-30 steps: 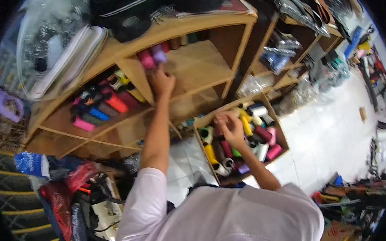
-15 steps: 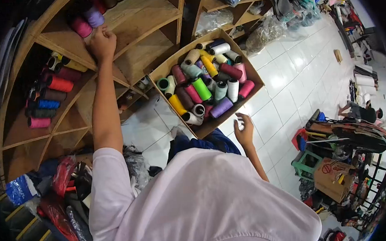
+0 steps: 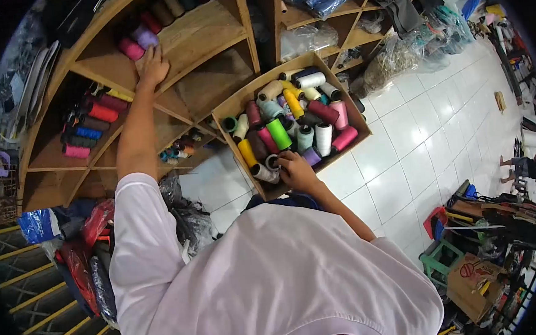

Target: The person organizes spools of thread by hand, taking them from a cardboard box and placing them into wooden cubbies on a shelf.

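Note:
My left hand [image 3: 153, 68] reaches into a compartment of the wooden shelf [image 3: 201, 33]. Its fingers are stretched out and touch the near end of a purple thread spool [image 3: 145, 37], beside a magenta thread spool [image 3: 130, 48]. Bent over the near edge of a cardboard box [image 3: 348, 148], my right hand [image 3: 299, 172] has its fingers curled among the spools, at a thread spool whose colour I cannot make out; the fingertips are partly hidden. Around it lie a white cone [image 3: 266, 173], a bright green spool [image 3: 279, 134] and another purple spool [image 3: 311, 157].
Several coloured spools [image 3: 101, 112] fill a lower-left compartment. Plastic-wrapped bundles [image 3: 90, 264] lie at the left, and bagged material [image 3: 390, 58] stands beyond the box. A green stool [image 3: 439, 261] and a printed carton [image 3: 473, 284] stand on the right. A person [image 3: 519, 167] is at the far right.
My right hand has moved from outside the box's near edge onto the spools inside it. My left fingers have straightened against the purple spool. The view has shifted slightly.

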`<state>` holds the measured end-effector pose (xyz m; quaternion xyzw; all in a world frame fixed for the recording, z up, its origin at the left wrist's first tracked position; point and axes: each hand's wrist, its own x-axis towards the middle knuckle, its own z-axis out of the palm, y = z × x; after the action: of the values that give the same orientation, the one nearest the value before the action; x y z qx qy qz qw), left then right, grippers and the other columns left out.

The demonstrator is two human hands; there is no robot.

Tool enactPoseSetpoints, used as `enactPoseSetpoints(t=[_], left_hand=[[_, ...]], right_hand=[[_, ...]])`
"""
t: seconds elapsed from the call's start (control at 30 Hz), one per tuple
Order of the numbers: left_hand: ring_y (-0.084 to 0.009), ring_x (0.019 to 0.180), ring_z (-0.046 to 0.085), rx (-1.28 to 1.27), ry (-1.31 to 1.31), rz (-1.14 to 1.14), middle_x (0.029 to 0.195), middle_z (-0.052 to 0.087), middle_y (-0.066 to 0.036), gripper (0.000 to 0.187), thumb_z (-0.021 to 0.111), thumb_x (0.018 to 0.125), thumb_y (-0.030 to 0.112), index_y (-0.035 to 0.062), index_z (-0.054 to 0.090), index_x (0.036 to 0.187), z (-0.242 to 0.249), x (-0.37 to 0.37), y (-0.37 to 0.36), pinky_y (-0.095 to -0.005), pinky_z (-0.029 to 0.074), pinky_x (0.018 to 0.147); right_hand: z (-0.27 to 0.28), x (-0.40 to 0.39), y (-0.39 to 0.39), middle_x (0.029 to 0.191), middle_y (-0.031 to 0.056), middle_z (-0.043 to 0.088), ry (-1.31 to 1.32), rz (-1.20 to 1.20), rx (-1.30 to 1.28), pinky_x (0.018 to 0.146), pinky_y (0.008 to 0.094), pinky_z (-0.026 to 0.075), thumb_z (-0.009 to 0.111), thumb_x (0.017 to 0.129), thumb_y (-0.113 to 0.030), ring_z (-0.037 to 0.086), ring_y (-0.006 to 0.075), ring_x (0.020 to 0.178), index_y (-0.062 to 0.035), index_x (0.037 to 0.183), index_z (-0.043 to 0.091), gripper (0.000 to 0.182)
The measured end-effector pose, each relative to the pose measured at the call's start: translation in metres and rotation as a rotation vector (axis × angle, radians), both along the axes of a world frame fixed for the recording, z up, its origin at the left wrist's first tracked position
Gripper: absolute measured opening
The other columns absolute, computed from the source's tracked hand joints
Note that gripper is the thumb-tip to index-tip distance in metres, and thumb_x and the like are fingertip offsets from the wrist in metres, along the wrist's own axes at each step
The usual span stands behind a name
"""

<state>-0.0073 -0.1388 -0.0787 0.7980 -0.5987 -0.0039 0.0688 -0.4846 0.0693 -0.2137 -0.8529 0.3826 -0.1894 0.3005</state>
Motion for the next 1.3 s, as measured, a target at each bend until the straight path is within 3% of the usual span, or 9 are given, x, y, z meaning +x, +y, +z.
enactPoseSetpoints(t=[0.3, 0.4, 0.5, 0.73, 0.8, 1.07, 1.1, 1.23, 1.3], left_hand=[[-0.0400, 0.145, 0.026, -0.046, 0.076, 0.277, 0.160, 0.024, -0.016, 0.068, 0.048, 0.089, 0.032, 0.0121, 0.032, 0.152, 0.001, -0.054, 0.007, -0.0569, 0.020, 0.116], [-0.0429, 0.118, 0.048, -0.667, 0.161, -0.017, 0.122, 0.054, -0.020, 0.042, 0.056, 0.083, 0.009, 0.0051, 0.055, 0.124, -0.010, -0.151, 0.053, -0.0520, 0.038, 0.101], [-0.0379, 0.097, 0.058, -0.637, 0.384, -0.443, 0.100, 0.059, -0.018, 0.021, 0.057, 0.078, 0.001, 0.0047, 0.058, 0.099, -0.065, -0.243, 0.105, -0.0455, 0.047, 0.082], [-0.0469, 0.103, 0.060, 0.193, 0.496, 0.384, 0.111, 0.062, -0.029, 0.053, 0.066, 0.073, 0.019, -0.0056, 0.052, 0.117, -0.184, -0.282, 0.162, -0.0499, 0.046, 0.096], [-0.0492, 0.115, 0.052, -0.240, 0.851, 0.375, 0.119, 0.057, -0.032, 0.054, 0.063, 0.071, 0.014, -0.0064, 0.052, 0.119, -0.278, -0.250, 0.169, -0.0487, 0.036, 0.107], [-0.0481, 0.119, 0.049, -0.197, 0.579, 0.501, 0.132, 0.048, -0.029, 0.071, 0.066, 0.076, 0.009, -0.0002, 0.036, 0.139, -0.212, -0.273, 0.162, -0.0508, 0.038, 0.104], [-0.0463, 0.119, 0.050, -0.023, 0.762, 0.716, 0.135, 0.047, -0.027, 0.072, 0.065, 0.080, 0.007, 0.0069, 0.033, 0.144, -0.132, -0.300, 0.153, -0.0508, 0.040, 0.102], [-0.0414, 0.113, 0.058, -0.498, 0.677, 0.539, 0.135, 0.051, -0.026, 0.072, 0.064, 0.082, 0.008, 0.0152, 0.034, 0.147, -0.248, -0.247, 0.144, -0.0487, 0.047, 0.093], [-0.0390, 0.102, 0.062, -0.287, 0.799, 0.674, 0.124, 0.058, -0.026, 0.065, 0.064, 0.081, 0.008, 0.0130, 0.041, 0.142, -0.205, -0.255, 0.137, -0.0457, 0.051, 0.087]], right_hand=[[0.004, -0.065, -0.003, 0.097, 0.0184, 0.064, -0.314, -0.254, 0.247, 0.081, 0.0408, 0.054, 0.061, 0.080, 0.002, 0.065, 0.0359, 0.091, 0.0004, 0.100, 0.066, 0.021], [0.008, -0.080, -0.006, 0.094, 0.0176, 0.064, -0.370, -0.324, 0.344, 0.078, 0.0400, 0.054, 0.060, 0.081, 0.001, 0.066, 0.0340, 0.086, 0.0014, 0.100, 0.065, 0.019], [-0.001, -0.089, -0.020, 0.094, 0.0176, 0.064, -0.339, -0.328, 0.271, 0.077, 0.0397, 0.053, 0.060, 0.082, 0.001, 0.066, 0.0329, 0.085, 0.0013, 0.099, 0.065, 0.018], [-0.007, -0.099, -0.061, 0.095, 0.0182, 0.063, -0.242, -0.319, 0.099, 0.073, 0.0424, 0.052, 0.061, 0.083, -0.001, 0.064, 0.0354, 0.082, -0.0024, 0.101, 0.066, 0.018], [-0.010, -0.106, -0.065, 0.094, 0.0177, 0.062, -0.186, -0.332, 0.133, 0.070, 0.0417, 0.051, 0.061, 0.084, -0.001, 0.063, 0.0342, 0.078, -0.0023, 0.101, 0.066, 0.018], [-0.022, -0.120, -0.058, 0.090, 0.0169, 0.061, -0.217, -0.337, 0.107, 0.070, 0.0386, 0.051, 0.060, 0.084, 0.000, 0.064, 0.0322, 0.078, -0.0021, 0.098, 0.066, 0.015], [-0.021, -0.119, -0.058, 0.090, 0.0168, 0.061, -0.230, -0.352, 0.106, 0.069, 0.0387, 0.051, 0.060, 0.083, 0.000, 0.064, 0.0319, 0.077, -0.0023, 0.097, 0.066, 0.015], [-0.017, -0.118, -0.060, 0.090, 0.0159, 0.061, -0.298, -0.400, 0.065, 0.067, 0.0375, 0.051, 0.060, 0.082, 0.001, 0.063, 0.0292, 0.073, -0.0023, 0.098, 0.066, 0.017], [-0.009, -0.119, -0.064, 0.089, 0.0154, 0.059, -0.340, -0.413, 0.134, 0.066, 0.0362, 0.051, 0.060, 0.081, 0.002, 0.063, 0.0282, 0.071, -0.0020, 0.098, 0.065, 0.018]])
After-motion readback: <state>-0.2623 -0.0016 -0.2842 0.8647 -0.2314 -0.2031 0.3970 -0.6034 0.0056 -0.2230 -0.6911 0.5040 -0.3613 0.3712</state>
